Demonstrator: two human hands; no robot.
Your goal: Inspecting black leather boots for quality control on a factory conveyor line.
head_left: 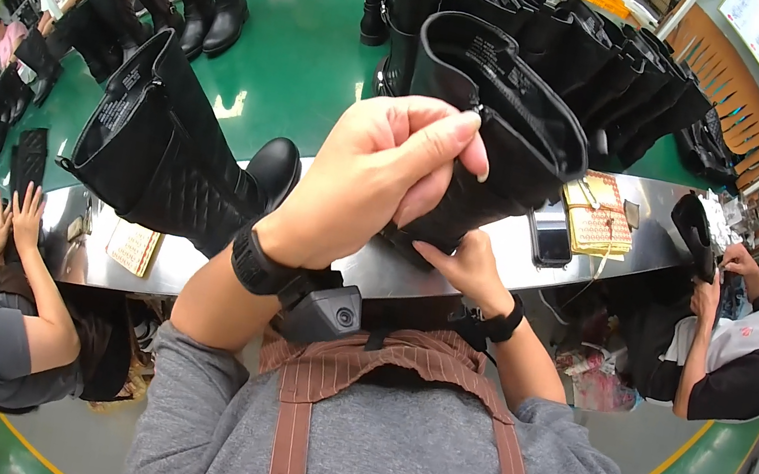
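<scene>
A tall black boot (509, 174) stands upright in front of me, its wide top opening tilted toward me. My left hand (375, 175) is closed in a pinch at the upper edge of its shaft, where a small metal zipper end shows beside the fingertips. What lies between thumb and fingers is mostly covered. Lower down, my right hand (472, 272) grips the boot near the ankle, thumb on the near side; its other fingers are partly hidden. Left of my arm, a second black boot with a quilted shaft (175, 160) leans on the metal table edge (383, 273).
Rows of black boots (576, 43) crowd the green table (304, 31) beyond. To the right lie a phone (551, 242) and a patterned booklet (600, 215). Co-workers sit close on the left (20, 316) and right (745, 352); others work across the table.
</scene>
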